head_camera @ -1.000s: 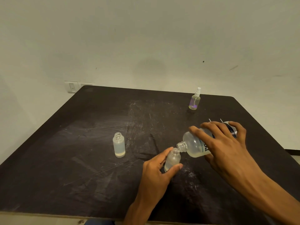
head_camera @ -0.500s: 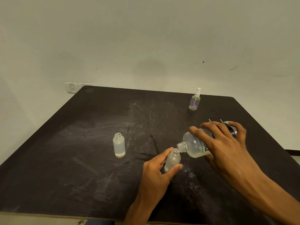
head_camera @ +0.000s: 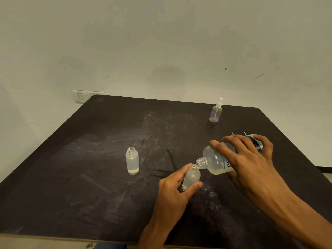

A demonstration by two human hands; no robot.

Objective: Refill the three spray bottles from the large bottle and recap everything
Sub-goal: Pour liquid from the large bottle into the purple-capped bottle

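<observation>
Right hand fingers grip tilted large bottle; left hand fingers hold small bottle, mouths touching.

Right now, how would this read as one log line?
pouring | left hand: small frosted bottle | right hand: large clear bottle, tilted | capped spray bottle: far

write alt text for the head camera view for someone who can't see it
The right hand tips a large bottle so its neck meets a small open bottle held by the left hand on a dark table. Another uncapped bottle and a capped spray bottle stand apart.
</observation>
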